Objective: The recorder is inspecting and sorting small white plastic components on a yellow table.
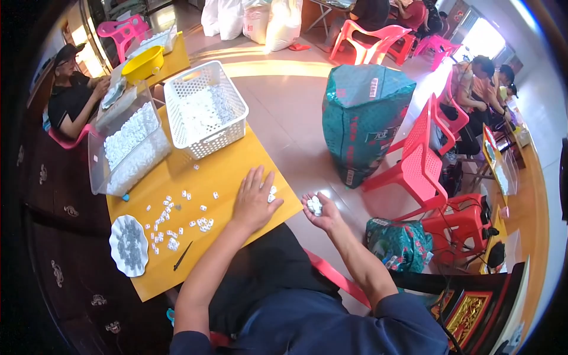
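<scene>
My left hand lies palm down near the right edge of the yellow table, fingers spread. A few small white plastic pieces show beside its thumb and forefinger; whatever is under the palm is hidden. Just beyond the table edge, my right hand is turned palm up and cupped around a small heap of white pieces. More loose white pieces with small dark marks are scattered left of my left forearm. Near them lies a thin black pointed tool.
A white scalloped plate holds small grey parts. Farther back stand a clear bin of white pieces and a white perforated basket. To the right are a green sack and red chairs. A person sits at the left.
</scene>
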`<state>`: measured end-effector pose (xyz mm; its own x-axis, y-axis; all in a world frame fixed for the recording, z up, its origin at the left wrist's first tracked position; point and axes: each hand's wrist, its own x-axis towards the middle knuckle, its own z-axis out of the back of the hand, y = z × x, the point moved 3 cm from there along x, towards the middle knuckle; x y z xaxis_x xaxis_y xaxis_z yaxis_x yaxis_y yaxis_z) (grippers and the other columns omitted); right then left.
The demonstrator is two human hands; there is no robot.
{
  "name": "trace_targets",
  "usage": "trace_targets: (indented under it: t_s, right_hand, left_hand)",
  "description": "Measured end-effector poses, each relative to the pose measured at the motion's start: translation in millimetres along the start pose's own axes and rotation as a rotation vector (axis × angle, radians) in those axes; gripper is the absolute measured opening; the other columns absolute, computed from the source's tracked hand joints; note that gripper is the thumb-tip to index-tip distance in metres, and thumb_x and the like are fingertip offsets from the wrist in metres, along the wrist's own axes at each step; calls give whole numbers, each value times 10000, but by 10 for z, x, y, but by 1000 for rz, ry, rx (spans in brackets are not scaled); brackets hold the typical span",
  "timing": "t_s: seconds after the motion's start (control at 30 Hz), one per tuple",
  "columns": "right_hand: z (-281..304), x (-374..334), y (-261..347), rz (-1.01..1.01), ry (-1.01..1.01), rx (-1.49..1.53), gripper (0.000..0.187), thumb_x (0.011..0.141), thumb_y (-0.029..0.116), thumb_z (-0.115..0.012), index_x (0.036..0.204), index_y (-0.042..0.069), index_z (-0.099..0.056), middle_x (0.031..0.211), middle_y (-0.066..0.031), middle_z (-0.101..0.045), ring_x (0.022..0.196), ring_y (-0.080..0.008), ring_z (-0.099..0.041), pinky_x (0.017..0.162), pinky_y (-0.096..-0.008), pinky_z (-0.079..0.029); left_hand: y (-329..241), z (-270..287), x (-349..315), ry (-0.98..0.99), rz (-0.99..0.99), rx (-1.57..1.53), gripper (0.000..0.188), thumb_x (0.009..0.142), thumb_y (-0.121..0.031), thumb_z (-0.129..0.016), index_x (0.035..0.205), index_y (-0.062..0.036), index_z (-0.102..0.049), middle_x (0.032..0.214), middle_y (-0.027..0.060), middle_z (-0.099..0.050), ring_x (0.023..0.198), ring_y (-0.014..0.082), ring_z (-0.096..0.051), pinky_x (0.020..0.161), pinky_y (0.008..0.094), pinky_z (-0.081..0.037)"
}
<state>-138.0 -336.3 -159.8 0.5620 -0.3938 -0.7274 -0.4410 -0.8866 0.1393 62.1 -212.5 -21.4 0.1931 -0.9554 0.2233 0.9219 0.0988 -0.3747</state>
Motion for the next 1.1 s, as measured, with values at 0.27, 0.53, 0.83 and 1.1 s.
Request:
trace_targets:
  t_s: [0.27, 0.53, 0.83, 1.1]
  right_hand:
    - [-833, 571, 71, -104, 453, -60, 369, 1043, 302, -495, 1235, 0, -586, 1236, -166, -635, 1145, -299, -622, 1024, -427, -507]
    - [-820, 614, -151, -180, 674, -168, 345, 1026, 220, -490, 1309, 28, -539, 1312, -179, -595, 1215, -297, -592, 1054, -458, -487]
    - [-701, 812, -308, -298, 627, -74, 452, 979, 313, -574, 1305, 0, -550, 1334, -225, -585, 1221, -339, -591, 1071, -530, -459]
    - [-825, 649, -324, -383, 635, -16, 510, 994, 420, -539, 1304, 16, -558, 1329, -211, -595, 1202, -334, -604, 1061, -521, -471]
  left_hand:
    - [-146, -198, 420, 61, -202, -54, 580, 925, -387, -639, 1380, -45, -528, 1492, 231, -407, 1427, 423, -324, 1174, 517, -268]
    - [-205, -267, 761, 93, -374, -185, 279, 899, -310, -644, 953, -42, -701, 1075, 148, -614, 1080, 354, -572, 948, 466, -456]
    - [-141, -394, 1036, 203, -418, -100, 390, 918, -416, -599, 744, -100, -746, 820, 134, -675, 827, 333, -646, 778, 457, -503]
    - [-196, -415, 1263, 286, -322, -47, 518, 932, -525, -558, 718, -97, -755, 787, 160, -708, 768, 364, -679, 695, 475, -543]
